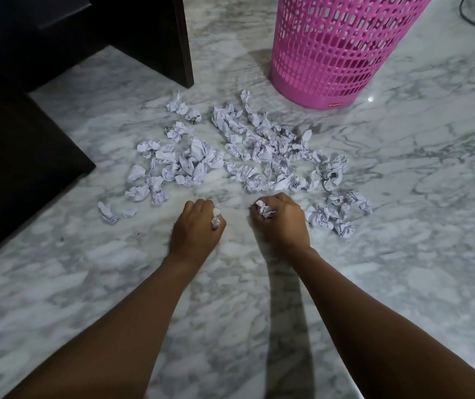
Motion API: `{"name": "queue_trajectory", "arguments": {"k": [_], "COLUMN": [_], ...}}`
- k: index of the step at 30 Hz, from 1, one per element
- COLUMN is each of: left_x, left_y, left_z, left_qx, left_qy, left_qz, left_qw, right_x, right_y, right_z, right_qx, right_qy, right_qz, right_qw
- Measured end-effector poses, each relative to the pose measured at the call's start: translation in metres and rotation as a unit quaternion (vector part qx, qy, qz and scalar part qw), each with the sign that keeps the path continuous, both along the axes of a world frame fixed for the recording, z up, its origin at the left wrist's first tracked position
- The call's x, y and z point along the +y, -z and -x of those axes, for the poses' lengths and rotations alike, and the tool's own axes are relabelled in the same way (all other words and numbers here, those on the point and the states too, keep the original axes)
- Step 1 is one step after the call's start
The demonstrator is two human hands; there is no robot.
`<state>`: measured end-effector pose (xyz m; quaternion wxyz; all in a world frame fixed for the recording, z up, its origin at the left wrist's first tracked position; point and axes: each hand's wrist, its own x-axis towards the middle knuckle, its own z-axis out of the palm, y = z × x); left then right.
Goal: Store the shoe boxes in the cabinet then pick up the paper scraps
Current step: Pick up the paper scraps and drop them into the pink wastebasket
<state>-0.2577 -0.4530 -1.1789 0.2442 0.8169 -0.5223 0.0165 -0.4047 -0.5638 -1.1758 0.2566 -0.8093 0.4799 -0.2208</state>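
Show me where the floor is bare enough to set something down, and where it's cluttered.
Bare marble floor lies near the person, around both forearms, and right of the pink basket. Crowded: paper scraps fill the stretch between the left hand, right hand and basket. The dark furniture blocks the left.

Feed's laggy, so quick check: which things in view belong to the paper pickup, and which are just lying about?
Job: paper scraps on the floor; left hand and right hand, each gripping some; pink basket, likely their bin.
Lying about: dark furniture; black cable.
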Motion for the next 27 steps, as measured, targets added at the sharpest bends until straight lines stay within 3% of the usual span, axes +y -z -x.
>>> {"name": "queue_trajectory", "arguments": {"k": [4,7,10,15,21,27], "left_x": [-0.007,-0.016,-0.028,-0.069,-0.161,-0.248], "left_y": [-0.025,-0.043,-0.073,-0.158,-0.285,-0.380], "left_z": [0.003,-0.001,-0.002,0.008,0.032,0.059], "left_qx": [0.156,0.250,0.283,0.295,0.278,0.233], "left_qy": [-0.076,-0.100,-0.069,-0.046,0.011,0.053], "left_qz": [-0.046,-0.060,-0.057,0.000,0.087,0.143], "left_qw": [0.984,0.961,0.955,0.954,0.956,0.961], "right_x": [-0.002,-0.001,-0.017,-0.069,-0.151,-0.196], "right_y": [-0.015,-0.028,-0.063,-0.170,-0.292,-0.364], "right_z": [0.003,0.006,0.007,0.010,0.040,0.081], "right_qx": [-0.082,-0.109,-0.166,-0.240,-0.226,-0.291], "right_qy": [0.049,0.055,0.041,0.008,-0.023,-0.016], "right_qz": [-0.152,-0.196,-0.229,-0.174,-0.062,-0.031], "right_qw": [0.984,0.973,0.958,0.955,0.972,0.956]}}
